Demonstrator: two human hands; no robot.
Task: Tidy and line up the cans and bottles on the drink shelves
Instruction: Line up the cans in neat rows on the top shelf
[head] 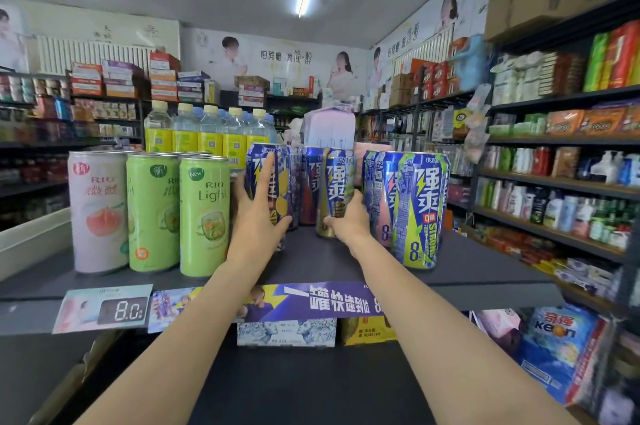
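At frame centre, left hand (258, 213) wraps a blue-and-yellow lightning-print drink can (265, 182), right hand (346, 218) grips a blue-and-gold can (337, 187), apparently squaring the row on the dark grey shelf (311, 262).

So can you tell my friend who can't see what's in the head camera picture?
Two bare arms reach over a dark shop shelf: the left hand holds a blue can, and the right hand grips another blue can. One pink can and two green cans stand to the left, with water bottles behind.
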